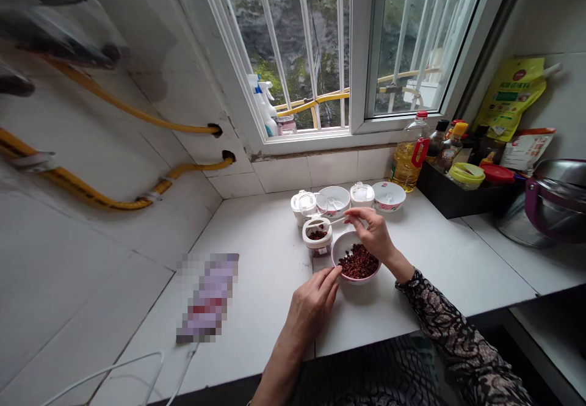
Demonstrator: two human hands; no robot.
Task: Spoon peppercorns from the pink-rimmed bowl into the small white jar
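My right hand [373, 232] pinches a thin white spoon [337, 220], its far end over an open spice jar [317, 244]. Small dark red dried bits, like peppercorns, show inside the jar. Just right of the jar stands a white bowl [339, 248] with a pink rim, partly filled with the same dried bits [359, 262]. The fingers of my left hand [314, 302] grip the near left rim of this bowl. Behind are two white lidded jars [303, 206] [362, 193] and two flowered bowls [333, 201] [389, 196], each with a pale spoon in it.
An oil bottle [409, 155] stands by the window, beside a black box [442, 191] of sauce bottles and lidded tubs. At right is a metal pot [544, 204] with a purple handle. A blurred-out flat object [208, 299] with a white cable lies on the counter [270, 271] at left.
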